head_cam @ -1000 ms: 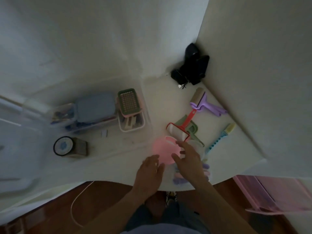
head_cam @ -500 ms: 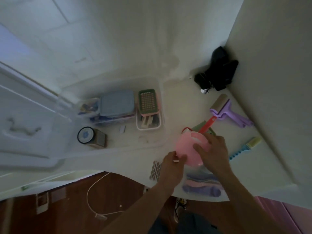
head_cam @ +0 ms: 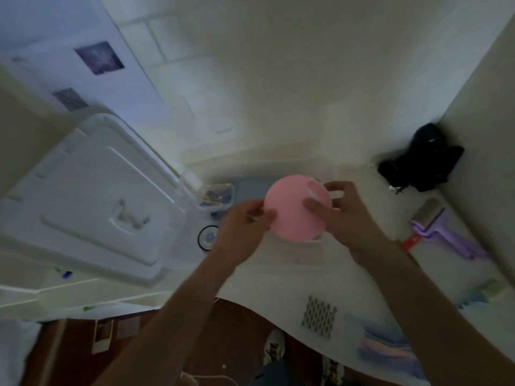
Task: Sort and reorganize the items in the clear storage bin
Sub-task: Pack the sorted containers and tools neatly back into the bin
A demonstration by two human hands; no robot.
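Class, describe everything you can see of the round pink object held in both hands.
The round pink plastic dish shows a smooth, matte, evenly pink curved face turned toward the camera, with a pale whitish mark near its upper right edge. It is lifted off the white table and hangs in front of the clear storage bin. The left hand pinches its left edge; the right hand grips its right side, thumb on the face. Its far side is hidden.

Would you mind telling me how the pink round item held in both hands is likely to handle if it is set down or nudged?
The pink round item looks like smooth, thin plastic, so probably light and a little slippery. The left hand and right hand hold it by its edges without visible bending, suggesting stiffness. Its rounded surface may rock or roll if placed dome-down.
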